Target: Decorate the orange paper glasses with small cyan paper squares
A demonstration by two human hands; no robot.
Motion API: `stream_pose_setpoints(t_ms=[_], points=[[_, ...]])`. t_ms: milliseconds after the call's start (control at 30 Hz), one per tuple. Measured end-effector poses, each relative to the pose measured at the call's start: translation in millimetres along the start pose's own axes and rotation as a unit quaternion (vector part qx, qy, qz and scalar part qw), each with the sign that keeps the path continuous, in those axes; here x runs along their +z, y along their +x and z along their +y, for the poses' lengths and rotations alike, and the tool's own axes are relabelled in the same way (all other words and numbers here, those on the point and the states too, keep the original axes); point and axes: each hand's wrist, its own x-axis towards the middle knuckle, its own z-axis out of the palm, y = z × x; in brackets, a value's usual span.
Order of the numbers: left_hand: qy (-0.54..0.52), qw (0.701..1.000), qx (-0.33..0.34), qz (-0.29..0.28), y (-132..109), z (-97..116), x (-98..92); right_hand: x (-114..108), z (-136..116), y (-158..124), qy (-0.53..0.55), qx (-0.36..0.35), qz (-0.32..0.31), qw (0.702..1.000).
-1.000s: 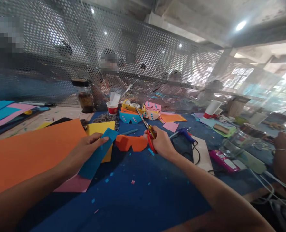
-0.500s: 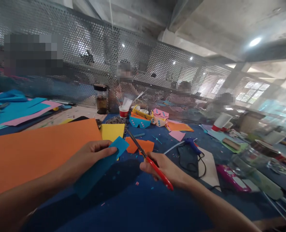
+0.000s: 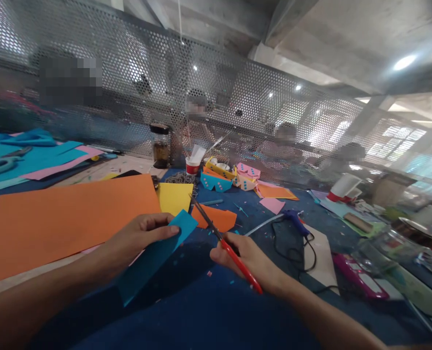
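My left hand (image 3: 152,236) pinches a long folded strip of blue paper (image 3: 157,260) near its upper end, with the thumb on top. In my right hand (image 3: 245,253) are red-handled scissors (image 3: 240,265), their blades pointing up and to the left. The blades are apart from the blue paper, a little to its right. Behind them an orange cut paper piece (image 3: 216,218) lies on the blue table (image 3: 187,316). A large orange sheet (image 3: 77,209) lies under and beyond my left forearm, next to a yellow sheet (image 3: 175,194).
Paper glasses (image 3: 216,181) stand at the back beside a paper cup (image 3: 192,166) and a dark-lidded jar (image 3: 160,148). To the right lie a blue glue gun (image 3: 296,223) with its cord and a magenta case (image 3: 360,277). Teal-handled scissors (image 3: 0,165) rest on blue sheets at left.
The view has shifted slightly, so the background sits further right. Both hands keep their hold on the blue paper and the scissors, with hardly any movement between them.
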Motion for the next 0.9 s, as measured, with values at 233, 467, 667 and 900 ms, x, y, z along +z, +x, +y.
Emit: stream_pose_setpoints(t_ms=[233,467,667,900], points=[[0.112,0.993,0.029,-0.037,-7,4,17.4,4,0,3,0.145,-0.046,0.025,0.988],[0.289,0.946,0.147,-0.027,-15,16,42.0,6,-9,-2,0.190,-0.072,0.069,0.977],[0.366,0.914,0.174,-0.004,-19,25,51.9,4,-13,-5,0.206,-0.072,0.101,0.971],[0.149,0.980,0.057,-0.121,-5,24,42.5,0,-1,0,0.230,-0.127,0.085,0.961]])
